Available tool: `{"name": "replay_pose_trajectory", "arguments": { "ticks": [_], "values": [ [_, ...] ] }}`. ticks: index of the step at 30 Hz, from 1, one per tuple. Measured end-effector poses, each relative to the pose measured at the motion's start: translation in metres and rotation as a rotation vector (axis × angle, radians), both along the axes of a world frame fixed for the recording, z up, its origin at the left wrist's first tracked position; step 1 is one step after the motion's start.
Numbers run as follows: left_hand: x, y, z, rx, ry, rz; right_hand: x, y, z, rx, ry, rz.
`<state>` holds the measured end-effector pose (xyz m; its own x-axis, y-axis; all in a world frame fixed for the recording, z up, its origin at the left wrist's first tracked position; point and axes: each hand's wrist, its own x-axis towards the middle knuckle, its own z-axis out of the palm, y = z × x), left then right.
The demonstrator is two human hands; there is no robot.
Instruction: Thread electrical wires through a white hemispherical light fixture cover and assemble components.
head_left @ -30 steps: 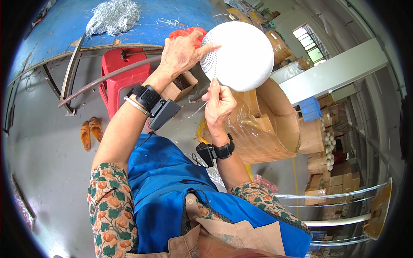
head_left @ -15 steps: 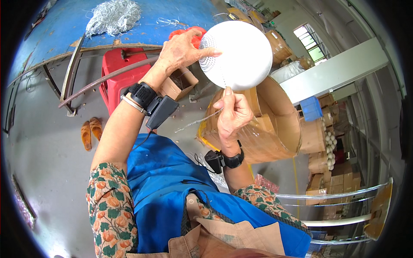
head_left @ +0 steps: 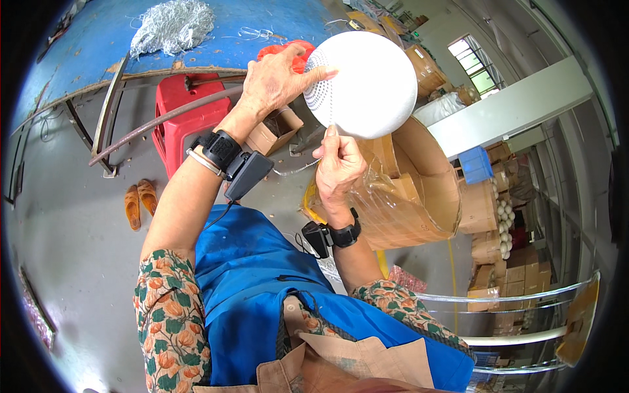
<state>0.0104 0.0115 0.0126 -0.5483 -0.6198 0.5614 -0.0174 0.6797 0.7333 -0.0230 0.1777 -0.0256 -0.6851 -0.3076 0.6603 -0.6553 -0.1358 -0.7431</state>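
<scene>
Overhead, the blue table fills the upper left of the frame, with a tangle of silvery wire lying on it. Below it, right of centre, stands the open cardboard box with its clear plastic liner, and left of that the red stool.

You hold the white ball up at top centre, above the box. Your left hand grips its left side, fingers spread over a patch of small holes. Your right hand sits just under the ball, thumb and fingers pinched shut on something thin at its lower edge.

Judging by this, you are working at the bottom of the ball, perhaps threading or pulling a fine piece there. A next move would call for a steady left-hand grip while the right hand keeps its pinch lined up with that spot.

What the right hand pinches is too small to make out; a faint thread-like line runs left from it. The far side of the ball is hidden, and the box's contents blur behind the plastic.
</scene>
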Motion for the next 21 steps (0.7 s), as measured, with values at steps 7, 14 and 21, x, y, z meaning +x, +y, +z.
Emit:
{"name": "replay_pose_trajectory", "arguments": {
  "ticks": [7,14,21],
  "values": [
    [0.001,0.004,-0.001,-0.075,0.009,0.011,-0.002,-0.010,-0.004,0.020,-0.010,0.006],
    [0.005,-0.002,0.001,0.073,-0.118,-0.176,-0.006,-0.012,-0.014,0.025,-0.058,-0.021],
    [0.004,0.000,-0.002,-0.236,-0.048,-0.065,-0.010,-0.007,-0.009,0.005,-0.059,0.062]
  ]
}}
